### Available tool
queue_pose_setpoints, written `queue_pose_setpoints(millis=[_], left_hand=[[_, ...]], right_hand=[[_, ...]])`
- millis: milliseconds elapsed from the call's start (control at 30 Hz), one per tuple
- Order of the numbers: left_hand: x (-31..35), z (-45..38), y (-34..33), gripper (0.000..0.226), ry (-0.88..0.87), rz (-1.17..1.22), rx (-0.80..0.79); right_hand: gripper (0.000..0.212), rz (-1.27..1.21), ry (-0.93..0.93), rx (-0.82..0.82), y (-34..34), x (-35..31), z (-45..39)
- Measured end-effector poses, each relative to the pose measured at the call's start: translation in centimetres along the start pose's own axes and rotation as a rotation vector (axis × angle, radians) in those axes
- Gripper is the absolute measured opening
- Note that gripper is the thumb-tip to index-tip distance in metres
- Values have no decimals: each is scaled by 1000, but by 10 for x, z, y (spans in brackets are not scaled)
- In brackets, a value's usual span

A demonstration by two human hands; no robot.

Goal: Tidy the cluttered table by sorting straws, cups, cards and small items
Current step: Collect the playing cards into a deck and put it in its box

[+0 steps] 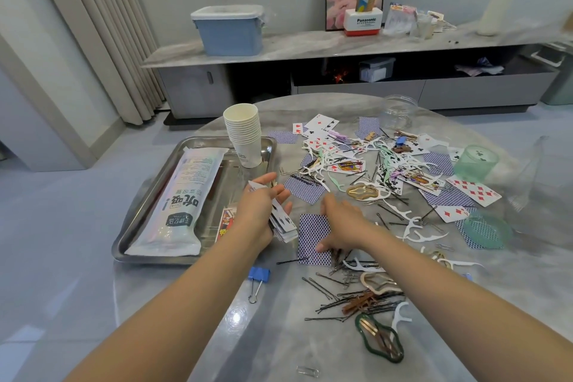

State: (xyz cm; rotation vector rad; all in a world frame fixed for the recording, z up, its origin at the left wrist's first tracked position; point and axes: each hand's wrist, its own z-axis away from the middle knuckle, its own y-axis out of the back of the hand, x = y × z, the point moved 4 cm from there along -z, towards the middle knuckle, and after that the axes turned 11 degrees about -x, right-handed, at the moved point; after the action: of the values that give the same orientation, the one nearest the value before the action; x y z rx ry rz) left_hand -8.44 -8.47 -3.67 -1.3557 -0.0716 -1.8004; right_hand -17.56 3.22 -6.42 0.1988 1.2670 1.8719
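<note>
The left hand (263, 208) is holding a stack of cards (283, 225), with its fingers curled under them in a firm grip. The right hand (339, 226) is lying flat with straight fingers on one blue-backed card (313, 239) on the surface (279, 319), so it is not gripping anything. That card is sitting just right of the stack. Left of the grip a metal tray (139, 226) is holding a long pack of straws (183, 201) and a stack of paper cups (243, 133). Past the right hand, more cards, white floss picks (412, 226) and hair pins are lying mixed up. Nearer than the right hand, a heap of black hair pins (350, 298) is lying by a blue binder clip (259, 274) and a green hair clip (379, 338)
</note>
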Motion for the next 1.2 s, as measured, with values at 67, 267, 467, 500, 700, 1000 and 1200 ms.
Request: queue_pose_setpoints(millis=[67, 267, 467, 500, 700, 1000, 1200], left_hand=[[1, 0, 0, 33, 10, 7, -4], [-7, 2, -2, 20, 75, 59, -32], [-5, -3, -4, 67, 48, 119, -127], [-3, -2, -5, 62, 30, 121, -149], [12, -16, 13, 31, -50, 270, 41], [13, -31, 16, 25, -67, 245, 49], [13, -26, 13, 20, -65, 218, 32]], right_hand=[[47, -240, 26, 68, 5, 6, 1], [9, -742, 111, 457, 33, 17, 17], [20, -840, 392, 411, 29, -16, 23], [21, -751, 405, 380, 28, -19, 22], [38, -504, 461, 136, 32, -27, -1], [36, 338, 193, 186, 6, 3, -28], [32, 314, 85, 285, 13, 16, -13]])
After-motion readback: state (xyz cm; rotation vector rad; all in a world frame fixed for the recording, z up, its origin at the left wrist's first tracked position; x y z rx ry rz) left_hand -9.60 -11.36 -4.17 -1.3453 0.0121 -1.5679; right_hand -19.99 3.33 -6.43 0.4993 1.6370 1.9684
